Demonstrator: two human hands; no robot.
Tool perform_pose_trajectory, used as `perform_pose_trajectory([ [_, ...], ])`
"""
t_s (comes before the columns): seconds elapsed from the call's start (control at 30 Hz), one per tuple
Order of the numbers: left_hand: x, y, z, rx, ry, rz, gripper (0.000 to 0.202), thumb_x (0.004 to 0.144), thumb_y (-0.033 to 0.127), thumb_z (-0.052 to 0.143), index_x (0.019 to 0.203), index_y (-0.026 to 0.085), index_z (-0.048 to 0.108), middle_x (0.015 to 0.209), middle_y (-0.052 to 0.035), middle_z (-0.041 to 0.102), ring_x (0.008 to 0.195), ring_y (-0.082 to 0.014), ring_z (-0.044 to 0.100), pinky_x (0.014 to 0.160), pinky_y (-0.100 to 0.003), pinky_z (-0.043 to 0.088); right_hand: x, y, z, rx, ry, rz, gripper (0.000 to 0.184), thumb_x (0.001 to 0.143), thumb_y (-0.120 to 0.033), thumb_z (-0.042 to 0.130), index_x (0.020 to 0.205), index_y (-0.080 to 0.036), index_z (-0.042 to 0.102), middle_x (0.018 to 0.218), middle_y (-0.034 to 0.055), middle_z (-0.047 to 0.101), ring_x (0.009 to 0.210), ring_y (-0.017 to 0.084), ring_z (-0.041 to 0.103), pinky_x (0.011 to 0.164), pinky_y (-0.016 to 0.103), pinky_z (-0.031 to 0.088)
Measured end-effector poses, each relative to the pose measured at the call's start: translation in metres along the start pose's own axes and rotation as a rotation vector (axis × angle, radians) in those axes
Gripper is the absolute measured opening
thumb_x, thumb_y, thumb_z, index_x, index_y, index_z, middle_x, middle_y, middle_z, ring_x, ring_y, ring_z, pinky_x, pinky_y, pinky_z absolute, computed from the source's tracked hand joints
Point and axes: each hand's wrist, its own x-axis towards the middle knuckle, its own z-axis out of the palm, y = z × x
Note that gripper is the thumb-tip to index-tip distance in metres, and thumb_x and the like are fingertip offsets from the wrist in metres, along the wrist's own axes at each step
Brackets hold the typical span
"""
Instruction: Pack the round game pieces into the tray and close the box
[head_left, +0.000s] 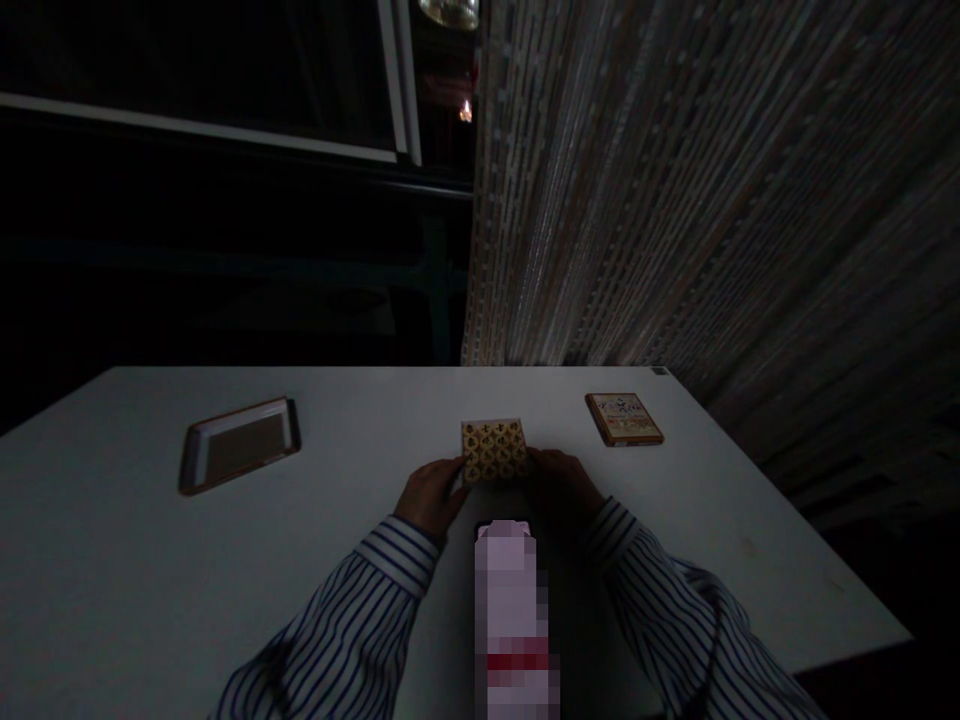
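Observation:
A stack of small square tiles with a yellow-and-dark pattern point(493, 449) lies in the middle of the white table point(112, 560). My left hand point(430, 496) presses against the stack's left side, fingers curled. Against its right side rests my right hand point(564, 486), fingers closed on the edge. Both arms wear striped sleeves. The light is dim and the fingertips are hard to make out.
A shallow box half with a pale inside point(238, 444) lies at the left of the table. A printed box lid or booklet point(623, 418) sits at the back right. A pixelated upright thing point(514, 620) stands between my arms. A curtain point(712, 200) hangs behind.

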Motion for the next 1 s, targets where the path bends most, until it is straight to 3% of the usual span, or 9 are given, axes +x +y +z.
perform_pose_trajectory([
  [0.6,0.0005,0.0017,-0.0024,0.01,-0.009,-0.01,0.04,0.071,0.025,0.053,0.11,0.013,0.055,0.101,-0.011,0.064,0.095,-0.0217,0.059,0.084,-0.036,0.046,0.001,-0.002,-0.0033,0.038,0.014,0.008,0.036,0.083,-0.03,0.041,0.117,-0.02,0.046,0.107,0.0063,0.06,0.096,0.018,0.054,0.078,0.026,0.039],
  [1.0,-0.0003,-0.0026,-0.0004,-0.011,-0.007,-0.005,0.042,0.072,0.026,0.053,0.112,0.018,0.053,0.102,-0.009,0.064,0.095,-0.0213,0.058,0.084,-0.037,0.046,0.0001,-0.0033,-0.0025,0.02,-0.015,0.068,0.039,0.082,-0.033,0.042,0.119,-0.02,0.045,0.105,0.0076,0.06,0.097,0.018,0.054,0.078,0.026,0.038],
])
